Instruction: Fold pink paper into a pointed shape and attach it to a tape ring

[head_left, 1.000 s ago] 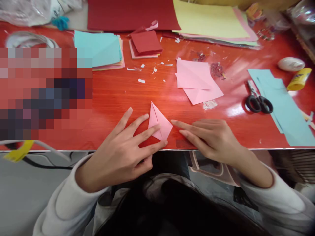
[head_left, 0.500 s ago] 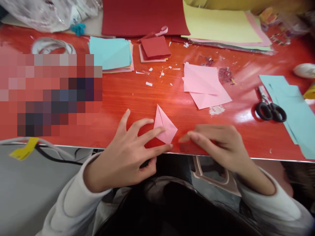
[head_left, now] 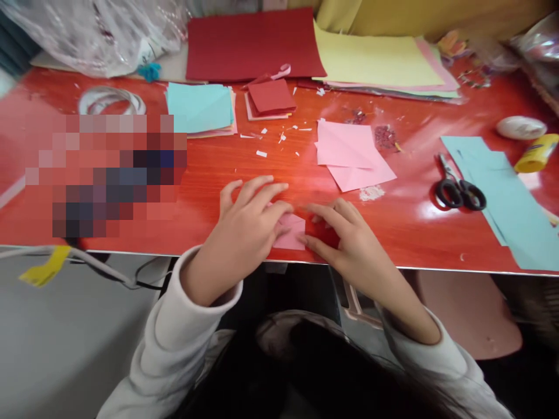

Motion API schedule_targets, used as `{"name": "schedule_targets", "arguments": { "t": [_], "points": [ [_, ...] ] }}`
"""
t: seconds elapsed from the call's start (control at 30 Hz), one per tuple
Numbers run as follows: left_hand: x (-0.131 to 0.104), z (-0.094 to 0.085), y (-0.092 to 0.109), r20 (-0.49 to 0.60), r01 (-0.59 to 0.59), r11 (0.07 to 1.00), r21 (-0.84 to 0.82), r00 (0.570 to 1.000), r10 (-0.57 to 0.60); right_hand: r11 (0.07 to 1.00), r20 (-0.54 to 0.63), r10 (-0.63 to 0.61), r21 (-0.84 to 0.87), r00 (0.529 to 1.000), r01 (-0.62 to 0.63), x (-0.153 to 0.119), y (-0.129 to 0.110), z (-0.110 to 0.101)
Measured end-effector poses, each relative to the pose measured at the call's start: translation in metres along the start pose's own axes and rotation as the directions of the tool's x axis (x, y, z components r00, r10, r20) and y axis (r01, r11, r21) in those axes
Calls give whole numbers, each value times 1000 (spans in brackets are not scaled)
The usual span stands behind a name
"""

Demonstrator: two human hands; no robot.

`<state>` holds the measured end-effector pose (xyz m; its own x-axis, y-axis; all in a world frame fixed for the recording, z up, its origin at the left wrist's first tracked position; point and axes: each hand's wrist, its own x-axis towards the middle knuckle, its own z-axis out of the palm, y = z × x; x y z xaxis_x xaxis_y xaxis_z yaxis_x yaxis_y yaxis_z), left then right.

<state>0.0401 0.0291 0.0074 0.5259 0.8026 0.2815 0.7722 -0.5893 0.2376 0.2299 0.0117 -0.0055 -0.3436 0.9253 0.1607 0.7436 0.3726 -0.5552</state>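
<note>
A small folded pink paper [head_left: 292, 234] lies near the front edge of the red table [head_left: 218, 174]. My left hand [head_left: 247, 224] rests on top of it with fingers spread, covering most of it. My right hand [head_left: 345, 233] touches the paper's right edge with its fingertips. Only a small pink corner shows between the two hands. Neither hand lifts the paper off the table.
Loose pink sheets [head_left: 351, 154] lie beyond the hands. Black scissors [head_left: 458, 189] rest on light blue paper [head_left: 502, 198] at the right, near a yellow glue stick [head_left: 536, 154]. Stacks of blue [head_left: 200, 107], dark red [head_left: 271, 96] and yellow paper [head_left: 375, 61] sit at the back.
My left hand slid forward over the folded pink paper, hiding most of it. My right hand moved left to meet it. The paper now looks flatter and smaller.
</note>
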Motion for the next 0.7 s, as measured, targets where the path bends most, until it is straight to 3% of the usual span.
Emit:
{"name": "schedule_targets", "arguments": {
  "t": [0.07,0.17,0.23,0.33,0.47,0.6,0.7],
  "points": [
    [2,1,0,18,43,995,-91,999,-42,999,-18,-6,44,1000,6,-1,0,-3],
    [0,-1,3,76,222,916,-333,975,-209,979,30,-16,205,999,9,1,-3,-8],
    [-2,-4,5,121,313,782,-539,947,-296,922,81,28,382,996,-57,3,-4,-11],
    [-3,-8,6,237,390,532,-752,913,-333,768,157,108,614,982,-182,5,-4,-14],
    [-3,-15,6,380,482,341,-807,866,-325,599,244,113,757,963,-262,7,-2,-14],
    [-6,-13,6,398,478,221,-850,858,-326,492,223,144,829,964,-265,6,3,-12],
    [-11,-8,6,410,489,147,-860,833,-371,465,245,163,835,956,-294,4,5,-13]
  ]
}}
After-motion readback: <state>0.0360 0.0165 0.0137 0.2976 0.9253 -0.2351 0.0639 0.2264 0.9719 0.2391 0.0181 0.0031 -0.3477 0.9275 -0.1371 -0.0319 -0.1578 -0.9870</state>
